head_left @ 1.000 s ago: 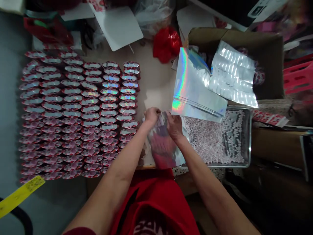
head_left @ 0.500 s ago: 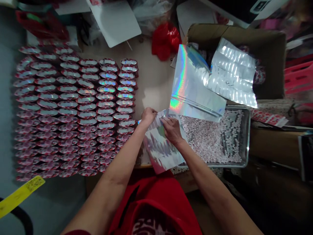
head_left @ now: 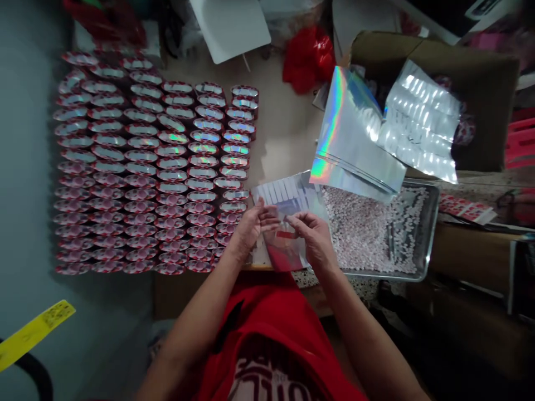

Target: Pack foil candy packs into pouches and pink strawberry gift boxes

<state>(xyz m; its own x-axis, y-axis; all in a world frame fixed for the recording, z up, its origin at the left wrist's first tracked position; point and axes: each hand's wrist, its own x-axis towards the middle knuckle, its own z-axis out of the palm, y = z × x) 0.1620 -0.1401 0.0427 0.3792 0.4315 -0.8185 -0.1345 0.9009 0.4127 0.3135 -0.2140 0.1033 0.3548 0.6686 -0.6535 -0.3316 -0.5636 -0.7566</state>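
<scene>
A shiny silver sheet (head_left: 288, 253) with a row of pale rectangular strips along its top lies on the table in front of me. My left hand (head_left: 254, 224) is over its left part, fingers loosely apart and nothing visibly held. Above the sheet's right part, my right hand (head_left: 312, 233) has thumb and forefinger pinched together close to the left fingertips. Whatever is in that pinch is too small to make out. A small red patch shows on the sheet below the fingers. To the left stand rows of red-and-white oval-topped packs (head_left: 171, 175), many with silvery strips on top.
A metal tray (head_left: 432, 234) of small pale pieces stands at right. Holographic sheets (head_left: 355, 150) and a crinkled silver sheet (head_left: 422, 120) overlap it and a cardboard box (head_left: 489, 111). A red plastic bag (head_left: 308, 58) and a white panel (head_left: 234, 28) are at the back.
My view has shifted, so the packs and tray appear further right. Both hands have come down from the sheet's strip row toward its middle. The left fingers have spread, and the strips show more plainly.
</scene>
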